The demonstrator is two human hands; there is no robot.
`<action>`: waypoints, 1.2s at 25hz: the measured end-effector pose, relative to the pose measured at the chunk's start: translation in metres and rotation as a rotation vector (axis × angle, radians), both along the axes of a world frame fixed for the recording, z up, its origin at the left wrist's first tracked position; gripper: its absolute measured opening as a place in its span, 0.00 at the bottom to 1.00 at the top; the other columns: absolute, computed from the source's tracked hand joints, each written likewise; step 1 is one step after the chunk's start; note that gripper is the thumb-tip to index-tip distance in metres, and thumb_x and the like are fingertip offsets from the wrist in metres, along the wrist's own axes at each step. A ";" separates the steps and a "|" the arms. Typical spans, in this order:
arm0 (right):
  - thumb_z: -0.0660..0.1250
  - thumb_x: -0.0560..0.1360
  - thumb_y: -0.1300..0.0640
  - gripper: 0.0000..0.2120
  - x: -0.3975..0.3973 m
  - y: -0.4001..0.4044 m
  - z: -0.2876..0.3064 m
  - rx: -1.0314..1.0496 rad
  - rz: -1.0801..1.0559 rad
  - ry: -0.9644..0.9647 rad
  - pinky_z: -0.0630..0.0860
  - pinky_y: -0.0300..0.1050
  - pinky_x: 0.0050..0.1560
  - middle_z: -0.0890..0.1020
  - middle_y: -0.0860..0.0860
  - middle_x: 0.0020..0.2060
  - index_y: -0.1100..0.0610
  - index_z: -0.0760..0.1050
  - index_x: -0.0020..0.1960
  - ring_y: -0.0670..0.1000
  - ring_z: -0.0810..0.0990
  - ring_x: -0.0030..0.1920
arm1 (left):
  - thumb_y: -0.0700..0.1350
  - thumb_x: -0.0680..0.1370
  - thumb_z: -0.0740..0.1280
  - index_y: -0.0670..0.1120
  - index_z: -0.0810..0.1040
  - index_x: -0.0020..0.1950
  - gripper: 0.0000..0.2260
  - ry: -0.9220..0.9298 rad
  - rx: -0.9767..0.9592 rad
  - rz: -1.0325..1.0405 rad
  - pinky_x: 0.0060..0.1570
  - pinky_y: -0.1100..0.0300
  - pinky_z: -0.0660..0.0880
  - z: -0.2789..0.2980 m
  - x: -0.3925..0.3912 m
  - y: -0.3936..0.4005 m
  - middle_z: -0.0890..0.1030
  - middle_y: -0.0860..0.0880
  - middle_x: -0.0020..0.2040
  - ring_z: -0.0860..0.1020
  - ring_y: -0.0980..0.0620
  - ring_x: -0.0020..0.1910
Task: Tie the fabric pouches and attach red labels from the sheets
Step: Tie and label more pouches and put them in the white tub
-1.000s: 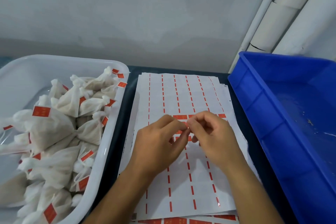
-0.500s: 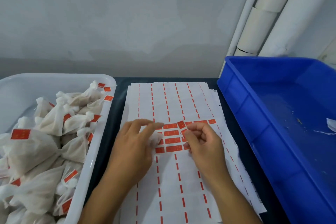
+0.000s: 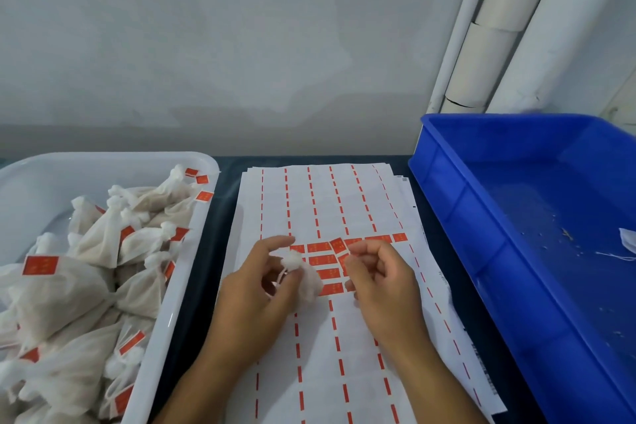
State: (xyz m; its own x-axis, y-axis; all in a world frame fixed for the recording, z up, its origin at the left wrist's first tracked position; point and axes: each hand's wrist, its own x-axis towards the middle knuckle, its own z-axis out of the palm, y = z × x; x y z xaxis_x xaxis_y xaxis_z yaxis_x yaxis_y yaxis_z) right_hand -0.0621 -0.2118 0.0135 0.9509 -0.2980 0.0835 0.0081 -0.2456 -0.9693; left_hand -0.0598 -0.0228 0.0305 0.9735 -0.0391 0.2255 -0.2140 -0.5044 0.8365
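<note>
Left hand [image 3: 256, 289] grip closed round small fabric pouch [image 3: 304, 277], tied neck up-left, long axis slanting down-right. Right hand [image 3: 382, 282] just right of it, fingers curled pinching red label [image 3: 343, 262] above label sheet [image 3: 344, 372].

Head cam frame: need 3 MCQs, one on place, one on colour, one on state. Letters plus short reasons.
1. Where does the tray of finished pouches sit?
A. left of the label sheets
B. right of the label sheets
C. inside the bin

2. What colour is the bin to the right of the sheets?
A. green
B. blue
C. white

3. What is the left hand doing?
A. lying flat on the sheets
B. holding a small white pouch
C. reaching into the tray

Answers:
1 A: the white tray with labelled pouches lies left of the label sheets.
2 B: the bin is plainly blue.
3 B: the left hand has its fingers round the small white pouch, over the sheets near the right hand.
</note>
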 end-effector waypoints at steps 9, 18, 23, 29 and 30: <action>0.71 0.79 0.49 0.03 0.000 0.002 0.000 -0.001 0.029 -0.011 0.86 0.45 0.48 0.85 0.37 0.44 0.44 0.79 0.52 0.43 0.85 0.46 | 0.62 0.77 0.68 0.57 0.77 0.50 0.10 0.064 -0.159 -0.040 0.45 0.71 0.78 -0.009 -0.004 -0.013 0.83 0.63 0.49 0.82 0.60 0.52; 0.71 0.80 0.50 0.03 -0.001 0.004 0.001 0.038 0.035 0.000 0.82 0.33 0.41 0.85 0.37 0.44 0.44 0.79 0.53 0.40 0.85 0.45 | 0.54 0.79 0.71 0.68 0.71 0.58 0.13 -0.020 -0.120 -0.023 0.34 0.71 0.76 0.000 -0.008 -0.012 0.79 0.68 0.51 0.82 0.60 0.44; 0.71 0.80 0.52 0.03 -0.001 0.005 0.003 0.071 0.044 -0.008 0.82 0.34 0.40 0.85 0.40 0.44 0.45 0.80 0.53 0.42 0.85 0.45 | 0.61 0.78 0.66 0.69 0.77 0.50 0.02 -0.034 -0.080 -0.037 0.40 0.72 0.77 -0.001 -0.009 -0.013 0.79 0.70 0.53 0.81 0.61 0.46; 0.70 0.80 0.53 0.04 -0.003 0.005 0.008 0.133 0.075 0.001 0.80 0.33 0.38 0.86 0.42 0.41 0.45 0.80 0.53 0.45 0.86 0.41 | 0.61 0.78 0.63 0.64 0.82 0.52 0.09 -0.125 -0.018 -0.091 0.44 0.71 0.77 -0.002 -0.009 -0.013 0.79 0.67 0.51 0.78 0.61 0.53; 0.70 0.80 0.53 0.03 -0.003 0.005 0.008 0.133 0.071 0.004 0.80 0.34 0.38 0.86 0.43 0.41 0.45 0.80 0.53 0.45 0.86 0.41 | 0.60 0.79 0.63 0.63 0.81 0.51 0.08 -0.125 -0.010 -0.082 0.45 0.70 0.77 -0.003 -0.008 -0.013 0.79 0.66 0.50 0.78 0.61 0.53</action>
State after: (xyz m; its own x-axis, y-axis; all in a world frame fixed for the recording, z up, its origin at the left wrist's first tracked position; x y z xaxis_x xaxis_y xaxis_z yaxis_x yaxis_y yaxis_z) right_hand -0.0651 -0.2070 0.0214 0.9701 -0.2386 0.0437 0.0166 -0.1143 -0.9933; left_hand -0.0679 -0.0361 0.0275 0.9315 -0.1147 0.3453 -0.3569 -0.4726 0.8058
